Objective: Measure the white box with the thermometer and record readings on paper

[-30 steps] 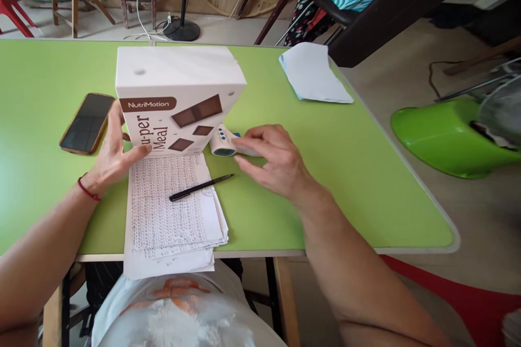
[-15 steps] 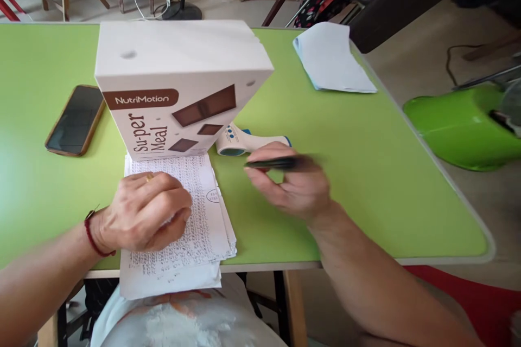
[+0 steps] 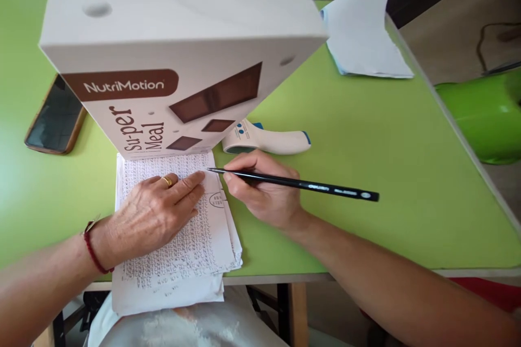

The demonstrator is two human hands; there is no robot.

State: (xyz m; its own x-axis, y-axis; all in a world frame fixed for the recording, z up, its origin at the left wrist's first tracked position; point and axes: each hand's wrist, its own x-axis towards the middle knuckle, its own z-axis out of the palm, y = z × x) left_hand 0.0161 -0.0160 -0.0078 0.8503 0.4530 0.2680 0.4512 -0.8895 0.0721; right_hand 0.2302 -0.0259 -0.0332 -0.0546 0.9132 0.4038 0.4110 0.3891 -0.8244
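At a green table, my right hand grasps a black pen, pinched near its point, the tip just inside the right edge of a stack of handwritten sheets, close to my left fingertips. My left hand, grasping nothing, lies with fingers extended across the writing. Dense rows already cover most of the top page; whether the tip touches paper, and how much is left to write, I cannot tell. A NutriMotion Su-per Meal box stands at the pages' far end.
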